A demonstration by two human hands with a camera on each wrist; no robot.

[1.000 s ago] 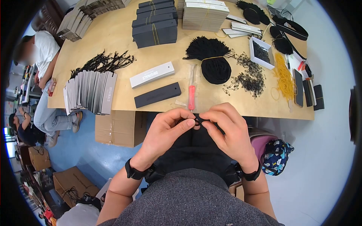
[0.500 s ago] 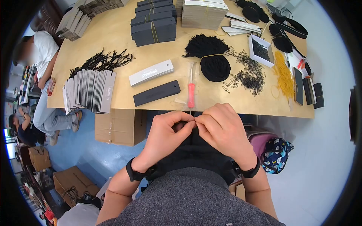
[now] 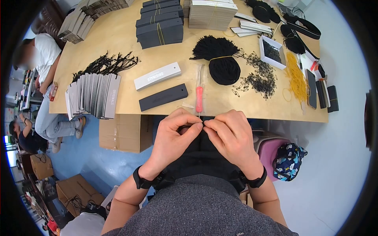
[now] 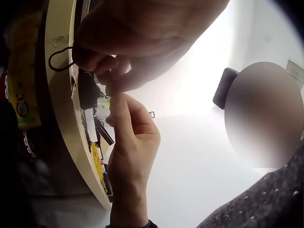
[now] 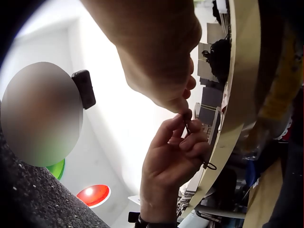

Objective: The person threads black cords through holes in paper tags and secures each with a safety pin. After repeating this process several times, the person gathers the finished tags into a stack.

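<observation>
Black cord (image 3: 203, 122) is held at the grip, just on the near side of the table edge. One part is pinched between thumb and finger of the left hand (image 3: 173, 133), and a small cord loop is left sticking out from that hand. Right at the same spot, fingertips of the right hand (image 3: 232, 135) are pressed together on the cord's end; both sets of fingertips are held against each other, exact contact hidden. Straight beyond the grip, a red-handled tool (image 3: 199, 100) is laid on the table (image 3: 122, 43), thin tip pointed back at the fingers; whether they are touched by it cannot be told. Beyond and left of the grip, a dark tag (image 3: 163, 97) is placed, with a white tag (image 3: 157, 76) just behind it. Farther left, grey tags (image 3: 92, 96) are fanned out, black strings spread behind. Beyond and slightly right, a black cord bundle (image 3: 225, 70) is tied with a yellow band (image 3: 220, 58). Farther right, safety pins (image 3: 262, 80) are piled loose, then yellow rubber bands (image 3: 297, 80) and a phone (image 3: 311, 89) are set. Farthest beyond the grip, dark tag stacks (image 3: 161, 35) are banded beside a pale stack (image 3: 210, 17).
</observation>
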